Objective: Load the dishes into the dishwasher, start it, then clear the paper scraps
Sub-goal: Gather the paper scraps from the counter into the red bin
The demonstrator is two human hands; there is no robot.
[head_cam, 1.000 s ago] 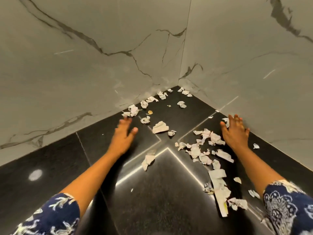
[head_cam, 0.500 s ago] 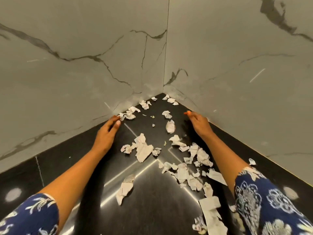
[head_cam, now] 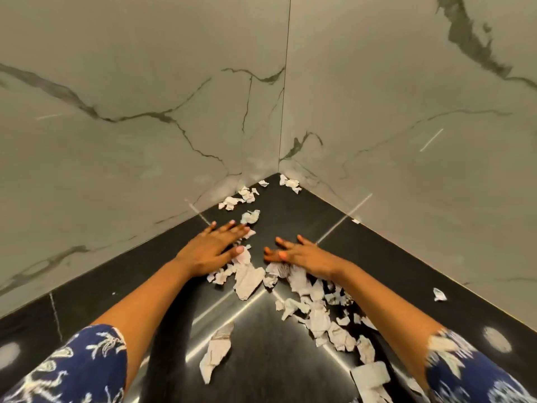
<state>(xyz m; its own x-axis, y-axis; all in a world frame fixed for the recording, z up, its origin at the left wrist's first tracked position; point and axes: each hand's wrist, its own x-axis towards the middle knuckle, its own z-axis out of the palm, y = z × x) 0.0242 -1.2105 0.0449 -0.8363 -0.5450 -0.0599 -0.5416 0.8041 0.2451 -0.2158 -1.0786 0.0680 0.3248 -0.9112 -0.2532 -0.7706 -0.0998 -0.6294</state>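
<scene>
Glossy black surface (head_cam: pixel 261 362), torn crumpled white paper scraps (head_cam: pixel 248 279) strewn about

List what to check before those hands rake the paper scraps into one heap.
1. Hands free: ok. The left hand and right hand lie flat with straight fingers and hold nothing.
2. Paper between the hands: ok. A pile lies there.
3. Corner cleared: not ok. The corner scraps lie beyond both hands.
4. Strays gathered: not ok. A lone scrap lies far right, and a long scrap lies by the left forearm.
5. Somewhere to put them: cannot tell, nothing in view.
</scene>
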